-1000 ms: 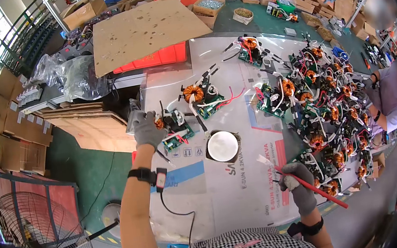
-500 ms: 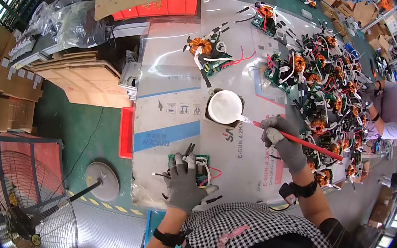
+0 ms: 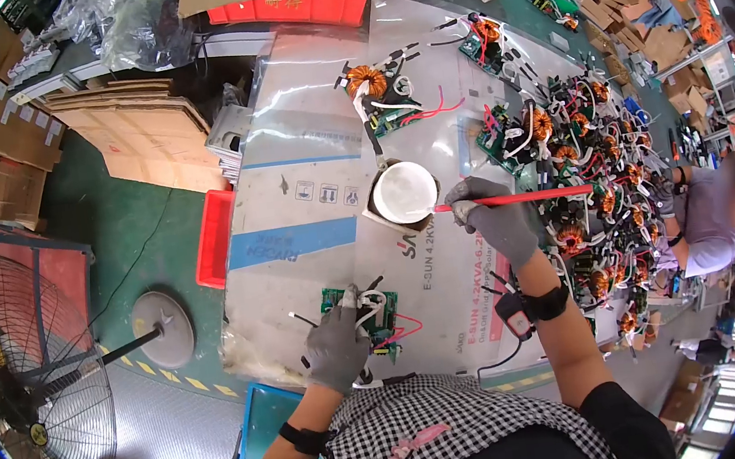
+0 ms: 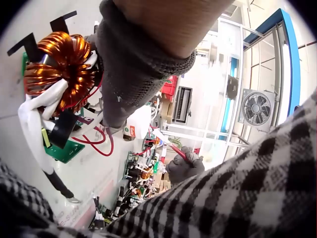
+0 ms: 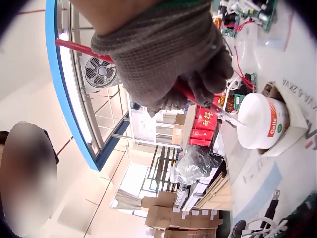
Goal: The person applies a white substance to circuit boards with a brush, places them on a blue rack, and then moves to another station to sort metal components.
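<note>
A: Go from the left.
B: Floor fan, well left of the left fingers. Red bin closer, ahead and left of them, just off the table's edge.

A: Left hand?
B: Gray glove, at the left side of a circuit board. One finger runs straight out onto it; the rest are hidden. Contact yes, grip can't tell. The board's copper coil blocks the fingertips in the left wrist view.

A: Ahead of those fingers?
B: Second board, well ahead and a bit right, coil on it, red wires trailing right.

A: Then?
B: White tub, just left of the right fingers, mouth up, sitting in a cardboard box. Orange strip on its label.

A: Right hand?
B: Gloved too, fingers curled around a brush. Red handle sticks out right past the hand; pale tip points left, at the tub's mouth.

A: Right of that?
B: Pile of boards, ahead and right of the right fingers. Another person beyond it, far right, pale purple top.
</note>
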The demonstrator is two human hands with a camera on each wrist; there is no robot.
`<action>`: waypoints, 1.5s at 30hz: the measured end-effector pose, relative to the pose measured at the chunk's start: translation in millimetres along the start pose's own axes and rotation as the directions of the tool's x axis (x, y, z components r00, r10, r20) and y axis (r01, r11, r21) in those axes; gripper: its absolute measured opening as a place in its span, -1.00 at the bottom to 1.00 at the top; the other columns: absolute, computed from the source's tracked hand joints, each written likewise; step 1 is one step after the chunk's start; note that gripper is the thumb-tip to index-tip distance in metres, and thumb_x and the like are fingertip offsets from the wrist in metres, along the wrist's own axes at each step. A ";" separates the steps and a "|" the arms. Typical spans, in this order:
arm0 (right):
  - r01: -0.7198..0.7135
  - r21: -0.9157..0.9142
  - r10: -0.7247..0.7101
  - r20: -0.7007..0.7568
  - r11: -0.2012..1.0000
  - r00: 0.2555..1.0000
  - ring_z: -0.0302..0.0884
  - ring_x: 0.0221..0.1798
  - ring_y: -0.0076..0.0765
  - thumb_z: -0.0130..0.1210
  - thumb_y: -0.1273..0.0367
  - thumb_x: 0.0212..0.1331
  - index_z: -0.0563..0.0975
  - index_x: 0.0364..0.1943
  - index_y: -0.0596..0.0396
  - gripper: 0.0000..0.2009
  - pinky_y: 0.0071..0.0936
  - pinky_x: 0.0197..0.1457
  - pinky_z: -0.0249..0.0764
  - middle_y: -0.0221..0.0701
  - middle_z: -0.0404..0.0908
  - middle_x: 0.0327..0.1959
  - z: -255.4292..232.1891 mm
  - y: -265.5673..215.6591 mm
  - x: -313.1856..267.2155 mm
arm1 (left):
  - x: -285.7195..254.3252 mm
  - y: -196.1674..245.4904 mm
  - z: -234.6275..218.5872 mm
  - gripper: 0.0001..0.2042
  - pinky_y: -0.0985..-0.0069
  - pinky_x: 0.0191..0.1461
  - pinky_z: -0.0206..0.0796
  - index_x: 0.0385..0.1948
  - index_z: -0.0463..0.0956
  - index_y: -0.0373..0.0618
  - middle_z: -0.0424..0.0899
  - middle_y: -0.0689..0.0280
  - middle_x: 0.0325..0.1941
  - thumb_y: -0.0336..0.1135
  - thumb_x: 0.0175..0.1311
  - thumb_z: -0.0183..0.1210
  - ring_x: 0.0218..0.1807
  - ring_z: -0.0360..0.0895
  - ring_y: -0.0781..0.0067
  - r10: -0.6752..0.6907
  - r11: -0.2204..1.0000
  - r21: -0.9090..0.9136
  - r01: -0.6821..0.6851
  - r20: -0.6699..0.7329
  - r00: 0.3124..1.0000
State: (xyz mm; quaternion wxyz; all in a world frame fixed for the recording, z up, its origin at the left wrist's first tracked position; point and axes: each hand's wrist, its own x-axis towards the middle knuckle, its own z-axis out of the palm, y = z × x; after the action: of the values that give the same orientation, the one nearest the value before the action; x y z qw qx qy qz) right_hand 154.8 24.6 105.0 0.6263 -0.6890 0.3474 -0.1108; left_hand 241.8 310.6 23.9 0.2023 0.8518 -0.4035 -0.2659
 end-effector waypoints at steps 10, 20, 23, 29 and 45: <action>-0.202 0.047 0.202 0.010 0.978 0.979 0.39 -0.62 -0.65 0.02 0.48 0.14 0.58 -0.41 0.15 -0.90 -0.69 -0.60 0.29 -0.49 0.50 -0.61 2.2 -1.0 29.2 | -0.4 3.6 16.9 -0.27 0.25 -0.23 0.48 0.26 0.34 -0.13 0.61 0.13 -0.30 -0.39 -0.18 0.16 -0.27 0.62 0.14 0.054 0.998 0.022 -0.050 -0.257 0.965; -0.058 0.041 0.056 0.054 0.997 0.997 0.38 -0.64 -0.66 0.00 0.48 0.17 0.57 -0.39 0.15 -0.89 -0.71 -0.58 0.30 -0.48 0.50 -0.63 14.4 -1.5 17.4 | 4.8 7.2 6.5 -0.28 0.21 -0.11 0.46 0.23 0.36 -0.11 0.61 0.12 -0.14 -0.30 -0.18 0.23 -0.09 0.59 0.10 -0.067 0.989 -0.145 0.042 -0.173 0.983; -0.073 -0.050 0.074 0.026 0.996 0.997 0.38 -0.60 -0.67 -0.01 0.50 0.19 0.56 -0.37 0.16 -0.90 -0.72 -0.54 0.29 -0.49 0.50 -0.59 2.7 -17.5 1.2 | 5.6 -0.4 7.2 -0.31 0.21 -0.02 0.46 0.18 0.39 -0.16 0.62 0.09 -0.16 -0.32 -0.20 0.22 -0.05 0.57 0.06 -0.038 0.981 -0.194 -0.002 -0.200 0.979; -0.067 -0.293 0.168 0.335 0.954 0.927 0.46 -0.49 -0.61 0.04 0.57 0.13 0.56 -0.31 0.19 -0.91 -0.61 -0.43 0.41 -0.45 0.52 -0.52 39.7 -31.5 -49.2 | 5.4 -3.0 16.5 -0.39 0.21 0.04 0.43 0.07 0.46 -0.23 0.65 0.13 -0.14 -0.33 -0.21 0.20 0.07 0.52 0.07 -0.060 0.973 -0.231 -0.001 -0.256 0.965; 0.335 -0.674 0.105 0.523 0.659 0.846 0.58 -0.41 -0.02 0.11 0.37 0.06 0.60 -0.37 0.08 -0.88 -0.22 -0.30 0.52 -0.23 0.61 -0.48 107.4 30.9 -59.8 | 1.2 -6.3 28.3 -0.35 0.24 0.02 0.41 0.15 0.40 -0.19 0.65 0.22 -0.16 -0.28 -0.14 0.26 0.07 0.54 0.18 -0.129 0.970 -0.234 0.059 -0.296 0.947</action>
State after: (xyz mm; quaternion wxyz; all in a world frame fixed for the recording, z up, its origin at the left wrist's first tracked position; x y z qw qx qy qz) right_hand 163.5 146.7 72.4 0.3503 -0.9076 0.1332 0.1894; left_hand 228.6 309.7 -2.0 0.3437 0.8733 -0.2933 -0.1824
